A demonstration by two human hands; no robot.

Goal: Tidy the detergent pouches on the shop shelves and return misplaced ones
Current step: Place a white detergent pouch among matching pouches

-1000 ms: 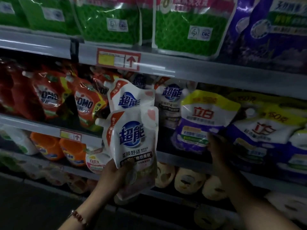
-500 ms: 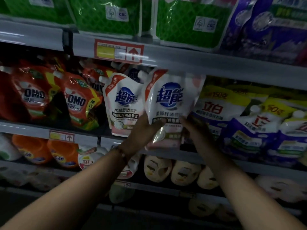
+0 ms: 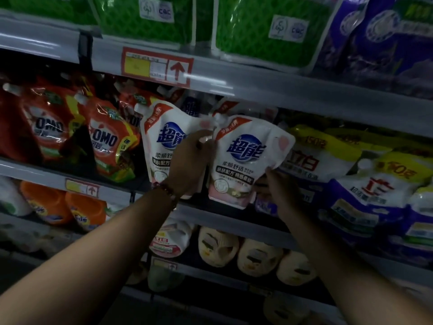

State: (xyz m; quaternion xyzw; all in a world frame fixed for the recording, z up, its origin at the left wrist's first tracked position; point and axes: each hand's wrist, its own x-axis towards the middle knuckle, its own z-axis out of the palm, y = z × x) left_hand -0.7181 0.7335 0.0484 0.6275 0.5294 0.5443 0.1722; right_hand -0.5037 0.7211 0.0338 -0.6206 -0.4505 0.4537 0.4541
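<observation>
Two white detergent pouches with blue logos stand side by side on the middle shelf [image 3: 234,218]. My left hand [image 3: 189,165] grips the left edge of the right-hand white pouch [image 3: 246,160], its back covering part of the left-hand white pouch [image 3: 161,146]. My right hand [image 3: 278,188] pinches the right pouch's lower right edge. That pouch leans against a yellow and purple pouch [image 3: 314,160] beside it. More white pouches show dimly behind.
Red and orange OMO pouches [image 3: 105,141] fill the shelf's left part, purple and yellow pouches [image 3: 375,188] the right. Green packs [image 3: 262,26] sit on the shelf above. Orange bottles [image 3: 46,202] and pale pouches [image 3: 218,247] lie on the lower shelves.
I lifted the white pouch from below the shelf edge up onto the middle shelf. It now stands to the right of the other white pouch, with both hands on its sides.
</observation>
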